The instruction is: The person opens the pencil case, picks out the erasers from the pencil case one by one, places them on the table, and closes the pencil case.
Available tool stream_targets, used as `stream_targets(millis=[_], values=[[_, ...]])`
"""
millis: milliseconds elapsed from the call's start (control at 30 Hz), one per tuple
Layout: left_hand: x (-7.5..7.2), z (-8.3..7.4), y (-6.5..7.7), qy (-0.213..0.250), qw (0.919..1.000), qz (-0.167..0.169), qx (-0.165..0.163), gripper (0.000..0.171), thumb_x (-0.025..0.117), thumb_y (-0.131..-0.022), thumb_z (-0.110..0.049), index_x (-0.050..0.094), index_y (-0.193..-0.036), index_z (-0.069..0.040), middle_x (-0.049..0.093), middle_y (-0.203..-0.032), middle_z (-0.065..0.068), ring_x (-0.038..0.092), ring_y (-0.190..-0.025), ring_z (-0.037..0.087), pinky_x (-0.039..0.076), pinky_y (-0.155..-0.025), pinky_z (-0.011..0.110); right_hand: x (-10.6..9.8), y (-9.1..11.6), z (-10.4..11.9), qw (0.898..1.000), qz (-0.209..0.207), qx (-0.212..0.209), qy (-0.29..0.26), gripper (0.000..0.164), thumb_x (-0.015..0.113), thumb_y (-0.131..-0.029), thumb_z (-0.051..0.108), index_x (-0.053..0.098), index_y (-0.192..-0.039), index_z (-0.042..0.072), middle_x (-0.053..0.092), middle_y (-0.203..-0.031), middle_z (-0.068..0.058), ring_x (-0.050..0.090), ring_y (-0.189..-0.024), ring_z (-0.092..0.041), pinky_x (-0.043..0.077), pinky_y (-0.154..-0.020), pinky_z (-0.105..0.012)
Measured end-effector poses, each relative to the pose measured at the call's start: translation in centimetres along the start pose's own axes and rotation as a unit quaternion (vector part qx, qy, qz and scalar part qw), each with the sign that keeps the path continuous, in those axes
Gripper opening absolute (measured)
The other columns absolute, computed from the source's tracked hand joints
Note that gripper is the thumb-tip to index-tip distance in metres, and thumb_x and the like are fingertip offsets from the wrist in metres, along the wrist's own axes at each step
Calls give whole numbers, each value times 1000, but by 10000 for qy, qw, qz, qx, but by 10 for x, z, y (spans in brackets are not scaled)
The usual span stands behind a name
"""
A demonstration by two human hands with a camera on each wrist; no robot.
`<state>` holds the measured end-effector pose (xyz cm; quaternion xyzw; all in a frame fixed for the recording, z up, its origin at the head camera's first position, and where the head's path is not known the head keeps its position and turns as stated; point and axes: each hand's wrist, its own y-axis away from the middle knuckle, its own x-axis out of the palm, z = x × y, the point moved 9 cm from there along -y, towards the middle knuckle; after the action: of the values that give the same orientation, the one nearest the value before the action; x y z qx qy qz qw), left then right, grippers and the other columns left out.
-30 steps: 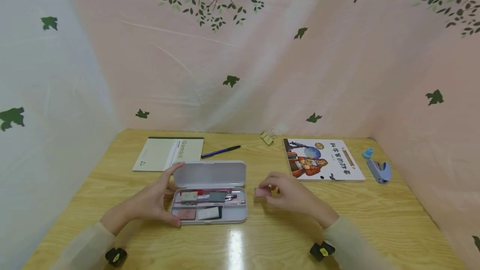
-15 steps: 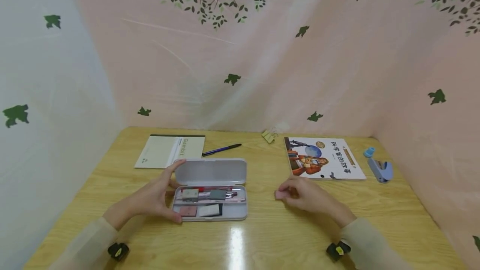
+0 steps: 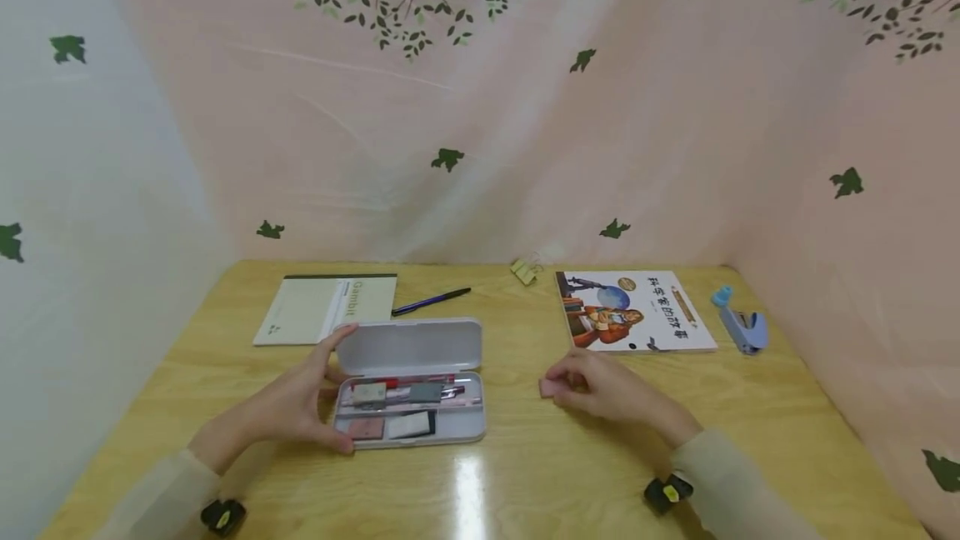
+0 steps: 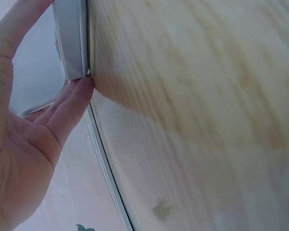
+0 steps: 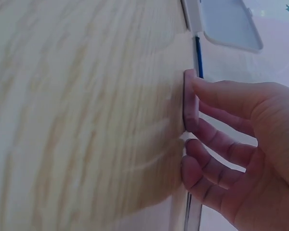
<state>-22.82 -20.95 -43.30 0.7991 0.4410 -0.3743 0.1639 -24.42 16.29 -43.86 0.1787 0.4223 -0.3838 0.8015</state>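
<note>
A pale pink cloth (image 3: 495, 132) printed with green birds and leafy branches enclosed the back and sides of the workspace, which I followed remotely through the head and wrist cameras. A wood-grain table (image 3: 585, 473) filled the space before it, a streak of light shining near its front.

On the table's right half lay a book (image 3: 637, 311) with an illustrated cover; at far left lay a cream notebook (image 3: 300, 311) marked "Gambit." Nearer, left of centre, a white pencil case (image 3: 461, 423) stood open, its lid (image 3: 408, 346) tipped back. Its far compartment carried a red pen (image 3: 390, 382) and other pens, with a beige eraser (image 3: 369, 393) and a grey-green eraser (image 3: 426, 392) on top. Its near compartment held a pink eraser (image 3: 366, 428) beside a white eraser (image 3: 408, 425) with a dark side.

I saw the left hand (image 3: 288, 411) grip the case's left end, thumb and forefinger spread wide. The right hand (image 3: 611, 390) pinched a second pink block (image 3: 548, 388) between thumb and fingers, low over the table right of the case; I could not tell whether the block touched the wood.

A blue desk tool (image 3: 744, 330) sat right of the book, a dark pen (image 3: 431, 302) just beside the notebook, a yellow binder clip (image 3: 523, 272) near the cloth, and a small blue cap (image 3: 722, 297) beside the tool.
</note>
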Motion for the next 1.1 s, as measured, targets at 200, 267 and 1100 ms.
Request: stream_targets(millis=[200, 267, 1100], values=[[1, 2, -2, 61, 9999, -79, 59, 149, 97, -56, -52, -4, -162, -27, 41, -143, 26, 67, -108, 25, 54, -95, 50, -13, -2, 15, 9993, -357, -115, 86, 30, 71, -97, 25, 71, -122, 7, 68, -111, -1, 64, -100, -17, 56, -86, -38], [2, 3, -3, 101, 9999, -106, 80, 149, 97, -56, -52, -3, -163, -25, 42, -142, 25, 67, -108, 25, 55, -94, 48, -18, -3, 24, 9989, -441, -168, 20, 32, 71, -98, 23, 70, -125, 6, 67, -115, -4, 64, -105, -23, 56, -90, -44], [1, 2, 0, 50, 10000, -35, 9, 148, 97, -56, -52, -3, -163, -28, 41, -145, 24, 66, -105, 21, 56, -92, 46, 58, -109, 121, 9949, 34, -961, 315, 33, 74, -95, 17, 71, -124, 4, 70, -114, -6, 65, -96, -10, 53, -79, -17]])
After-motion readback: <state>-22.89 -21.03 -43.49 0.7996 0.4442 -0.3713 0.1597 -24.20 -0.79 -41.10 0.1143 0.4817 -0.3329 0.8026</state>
